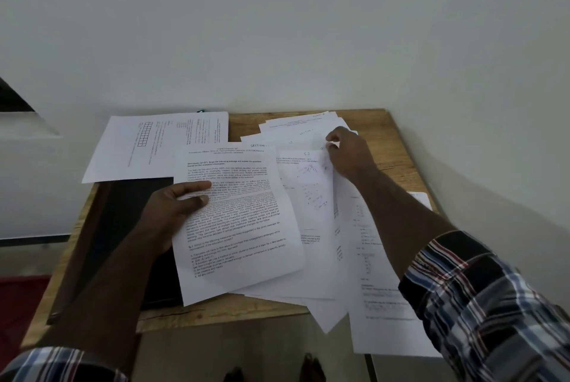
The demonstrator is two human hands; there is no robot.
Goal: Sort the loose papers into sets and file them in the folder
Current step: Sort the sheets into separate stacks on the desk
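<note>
On the small wooden table (385, 147), sorting's underway: a printed white sheet (234, 221) is pinched by the left hand (175, 206), scattered loose papers (311, 184) fingered by the right hand (348, 153), fingertips curled on one. Next, matching's probably needed; the dark folder (123, 227) lies beneath.

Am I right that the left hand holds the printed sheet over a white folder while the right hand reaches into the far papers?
Not quite: in the head view the folder is dark, not white. The left hand does hold the printed sheet over it, and the right hand reaches into the far papers.
</note>
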